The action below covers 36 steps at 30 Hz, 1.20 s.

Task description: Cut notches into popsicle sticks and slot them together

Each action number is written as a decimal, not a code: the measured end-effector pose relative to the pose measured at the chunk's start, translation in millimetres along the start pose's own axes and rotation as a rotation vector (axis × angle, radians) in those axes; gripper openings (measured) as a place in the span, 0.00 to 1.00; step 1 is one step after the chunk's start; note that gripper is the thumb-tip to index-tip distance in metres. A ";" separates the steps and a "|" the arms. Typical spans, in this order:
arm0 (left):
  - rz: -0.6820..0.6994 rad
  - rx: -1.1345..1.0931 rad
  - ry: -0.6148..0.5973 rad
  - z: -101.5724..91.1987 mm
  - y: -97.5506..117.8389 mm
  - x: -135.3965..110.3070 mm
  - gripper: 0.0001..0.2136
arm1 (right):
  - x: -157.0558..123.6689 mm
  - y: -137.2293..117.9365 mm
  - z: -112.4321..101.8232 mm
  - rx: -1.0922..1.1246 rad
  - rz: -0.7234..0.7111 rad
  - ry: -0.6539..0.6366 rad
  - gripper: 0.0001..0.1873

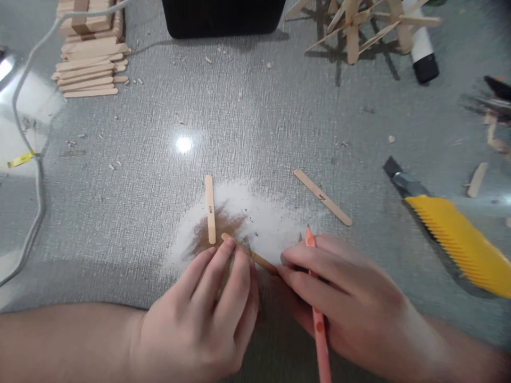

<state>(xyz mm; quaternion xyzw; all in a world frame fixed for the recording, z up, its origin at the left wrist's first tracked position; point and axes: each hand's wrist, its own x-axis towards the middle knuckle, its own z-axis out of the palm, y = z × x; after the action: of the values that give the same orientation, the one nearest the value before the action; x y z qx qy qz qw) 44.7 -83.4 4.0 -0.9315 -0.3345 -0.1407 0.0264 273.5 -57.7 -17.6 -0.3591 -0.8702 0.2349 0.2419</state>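
Observation:
My left hand (207, 314) is closed on a wooden popsicle stick (261, 260), which slants down to the right. My right hand (347, 298) is closed too, with an orange pencil (319, 324) tucked between its fingers, the dark tip pointing away from me. The thumb side of that hand touches the stick's right end. Beyond my left fingertips lies a second popsicle stick (211, 226) with a small slot mark at its middle. Farther right a third popsicle stick (337, 209) lies slanted, also marked or notched at mid-length.
A yellow utility knife (451, 234) lies at right with its dark blade end facing away. Stacked popsicle sticks (90, 69) and a grey cable (30, 74) are at left. A black box-like object (223, 18) and a popsicle-stick structure (353, 32) stand at the back. Wood scraps dot the table.

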 end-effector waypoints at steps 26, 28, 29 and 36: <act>-0.024 -0.062 0.015 0.7 -4.9 4.5 0.08 | 6.5 -1.0 -4.4 0.012 -0.029 -0.044 0.12; -0.008 -0.057 0.003 -0.8 -5.7 4.4 0.09 | 5.4 -0.9 -4.4 0.023 -0.017 -0.028 0.11; 0.000 -0.056 -0.003 -1.6 -6.0 4.5 0.09 | 4.5 -1.0 -4.1 0.026 -0.009 -0.020 0.11; 0.034 -0.106 0.016 0.3 -8.1 8.1 0.06 | -0.1 1.2 -5.1 0.015 -0.010 0.006 0.11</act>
<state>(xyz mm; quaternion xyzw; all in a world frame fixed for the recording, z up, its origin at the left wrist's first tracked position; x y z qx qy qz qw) 45.6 -72.1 5.6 -0.9359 -0.3106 -0.1652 -0.0180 277.2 -55.8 -14.4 -0.3537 -0.8696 0.2390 0.2483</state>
